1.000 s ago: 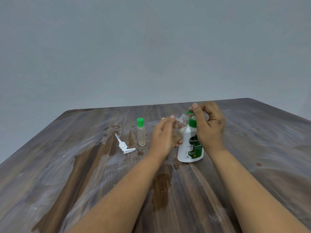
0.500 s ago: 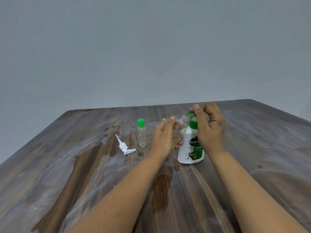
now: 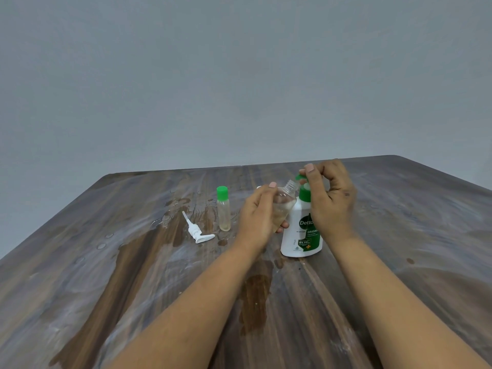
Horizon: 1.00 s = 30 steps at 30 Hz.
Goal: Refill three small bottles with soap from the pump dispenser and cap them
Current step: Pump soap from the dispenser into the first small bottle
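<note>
Left hand (image 3: 259, 217) is gripping a tilted, uncapped small bottle (image 3: 283, 206) beside the dispenser (image 3: 300, 233)
Right hand (image 3: 328, 198) is pinching a green cap (image 3: 300, 177) just above the neck; levelling the bottle should be helping the threads catch squarely, not crooked

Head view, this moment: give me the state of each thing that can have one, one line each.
Small bottle: uncapped, tilted, held in left hand, some liquid inside.
Green cap: off, pinched by right hand near the bottle's mouth.
Second small bottle: capped, upright, on the table.
Soap dispenser: upright, pump removed.
White pump: lying on the table.
</note>
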Available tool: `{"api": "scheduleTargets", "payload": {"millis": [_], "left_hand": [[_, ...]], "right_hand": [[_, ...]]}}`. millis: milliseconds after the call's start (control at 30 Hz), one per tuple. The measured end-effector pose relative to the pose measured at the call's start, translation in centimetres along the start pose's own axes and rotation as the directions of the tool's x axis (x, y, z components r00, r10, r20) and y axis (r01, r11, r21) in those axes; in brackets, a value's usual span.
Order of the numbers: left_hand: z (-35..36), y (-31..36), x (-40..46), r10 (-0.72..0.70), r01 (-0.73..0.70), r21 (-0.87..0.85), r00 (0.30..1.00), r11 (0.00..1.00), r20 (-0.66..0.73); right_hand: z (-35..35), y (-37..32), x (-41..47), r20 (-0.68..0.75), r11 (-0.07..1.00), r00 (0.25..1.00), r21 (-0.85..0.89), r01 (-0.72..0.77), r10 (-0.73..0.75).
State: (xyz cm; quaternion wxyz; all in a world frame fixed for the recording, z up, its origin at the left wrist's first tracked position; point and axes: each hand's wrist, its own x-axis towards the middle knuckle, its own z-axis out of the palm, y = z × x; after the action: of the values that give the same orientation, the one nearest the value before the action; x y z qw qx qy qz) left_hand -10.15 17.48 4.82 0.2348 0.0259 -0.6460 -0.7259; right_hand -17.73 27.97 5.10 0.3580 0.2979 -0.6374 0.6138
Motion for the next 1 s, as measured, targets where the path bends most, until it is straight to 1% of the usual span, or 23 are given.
{"api": "scheduleTargets", "payload": {"millis": [100,233,367,533,700,833,933,1000], "left_hand": [[0.05,-0.04,0.04,-0.007,0.007,-0.003,1.0,1.0,-0.005],[0.08,-0.06,0.14,-0.007,0.007,-0.014,1.0,1.0,-0.002],[0.01,-0.14,0.16,-0.003,0.003,-0.01,1.0,1.0,0.001],[-0.08,-0.15,0.17,0.007,-0.007,-0.002,1.0,1.0,0.007],[-0.01,-0.16,0.24,-0.005,0.005,-0.005,1.0,1.0,0.002],[-0.03,-0.2,0.23,-0.007,0.007,-0.001,1.0,1.0,0.0],[0.01,-0.2,0.13,-0.013,0.013,-0.006,1.0,1.0,0.002],[0.02,-0.09,0.06,-0.009,0.009,-0.006,1.0,1.0,0.001]], "right_hand": [[-0.02,-0.16,-0.13,-0.012,1.0,1.0,0.015,-0.008,0.008],[0.0,-0.18,0.03,0.007,1.0,1.0,-0.013,0.005,-0.005],[0.01,-0.21,0.16,0.024,1.0,1.0,-0.01,-0.015,0.015],[-0.06,-0.35,0.16,-0.019,0.995,0.999,0.084,-0.046,0.048],[-0.05,-0.35,0.24,0.018,1.0,1.0,0.016,-0.024,0.024],[-0.15,-0.21,0.28,0.039,1.0,0.999,0.001,-0.021,0.021],[-0.1,-0.2,0.06,0.028,1.0,1.0,-0.016,0.009,-0.009],[-0.07,-0.21,0.03,0.005,1.0,1.0,0.017,-0.007,0.007]]}}
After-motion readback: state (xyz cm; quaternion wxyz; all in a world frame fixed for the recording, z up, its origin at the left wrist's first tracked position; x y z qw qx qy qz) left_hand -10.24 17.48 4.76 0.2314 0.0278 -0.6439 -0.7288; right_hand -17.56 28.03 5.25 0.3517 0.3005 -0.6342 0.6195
